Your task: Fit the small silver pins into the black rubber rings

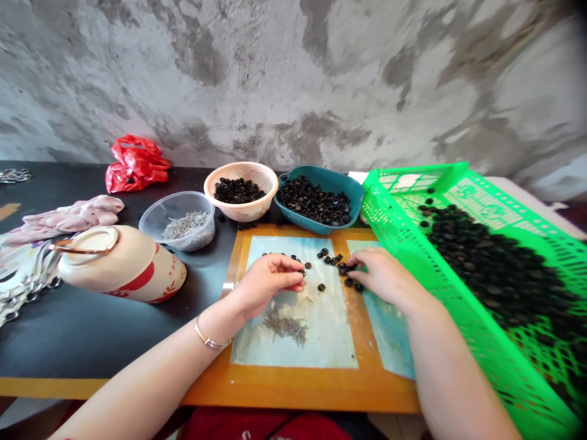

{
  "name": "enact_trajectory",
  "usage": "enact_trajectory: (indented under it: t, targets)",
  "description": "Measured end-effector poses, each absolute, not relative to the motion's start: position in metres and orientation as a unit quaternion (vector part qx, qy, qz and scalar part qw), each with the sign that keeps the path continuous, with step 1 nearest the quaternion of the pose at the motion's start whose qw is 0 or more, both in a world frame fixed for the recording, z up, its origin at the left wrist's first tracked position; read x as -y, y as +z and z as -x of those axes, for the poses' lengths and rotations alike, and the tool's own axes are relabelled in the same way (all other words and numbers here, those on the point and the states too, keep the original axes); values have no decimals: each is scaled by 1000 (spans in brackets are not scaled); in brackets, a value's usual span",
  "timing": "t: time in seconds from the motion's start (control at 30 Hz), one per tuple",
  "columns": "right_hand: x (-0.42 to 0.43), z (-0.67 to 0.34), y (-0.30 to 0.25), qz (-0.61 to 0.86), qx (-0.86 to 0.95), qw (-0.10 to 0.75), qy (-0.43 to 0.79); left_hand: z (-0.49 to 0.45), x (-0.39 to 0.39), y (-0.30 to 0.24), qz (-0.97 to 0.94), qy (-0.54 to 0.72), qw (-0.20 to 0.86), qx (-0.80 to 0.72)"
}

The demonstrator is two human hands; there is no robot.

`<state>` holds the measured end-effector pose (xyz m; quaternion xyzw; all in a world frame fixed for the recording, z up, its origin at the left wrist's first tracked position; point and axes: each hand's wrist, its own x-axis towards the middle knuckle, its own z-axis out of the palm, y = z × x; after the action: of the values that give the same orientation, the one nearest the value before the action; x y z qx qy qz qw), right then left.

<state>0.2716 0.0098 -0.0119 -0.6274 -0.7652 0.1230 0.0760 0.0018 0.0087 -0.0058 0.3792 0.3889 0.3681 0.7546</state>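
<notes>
Red cloth (261, 426) lies closest, at six o'clock, just past the edge of the black table (92, 348). Two bare arms reach over that edge to a wooden board (298, 391) with a pale blue mat (293, 318) on it. The left hand (266, 284) has its fingers curled in, with the tips close together above the mat. It may be pinching something small, but the fingers hide that, so I cannot tell. A silver bangle (211, 339) sits on that wrist. The right hand (387, 278) bends down, and its fingertips (355, 260) are right at a small group of black round bits (342, 269). I cannot tell if they pinch one. More bits lie loose on the board between the hands. Below them is a little heap of grey slivers (287, 324).

From the board, a cream bowl (241, 180) and a teal dish (321, 183) full of black bits sit at twelve o'clock. A bright green plastic basket (403, 195) holding a big heap of them sits at three o'clock. A clear tub (158, 220) of grey slivers sits at ten o'clock, and a cream mug (121, 264) lies on its side at nine o'clock.
</notes>
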Motion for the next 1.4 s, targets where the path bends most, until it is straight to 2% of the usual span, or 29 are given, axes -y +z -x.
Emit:
enact_trajectory:
  t: [0.17, 0.27, 0.4, 0.53, 0.67, 1.1, 1.4]
  targets:
    - [-6, -271, -8, 633, 748, 141, 142, 0, -8, -5, -366, 359, 768, -383]
    - [-1, -264, -1, 644, 705, 205, 213, 0, -8, -5, -366, 350, 770, -389]
    - [8, -236, 7, 571, 720, 264, 294, -2, -7, -5, -380, 363, 749, -403]
    - [16, -208, 8, 507, 743, 319, 298, -3, -5, -4, -397, 400, 722, -401]
    - [21, -198, 3, 515, 712, 366, 307, -3, -3, -2, -421, 409, 700, -407]
    - [26, -195, 4, 514, 707, 397, 278, -6, 2, 4, -455, 418, 666, -419]
    - [29, -191, 7, 451, 727, 461, 234, -6, 5, 2, -431, 446, 689, -375]
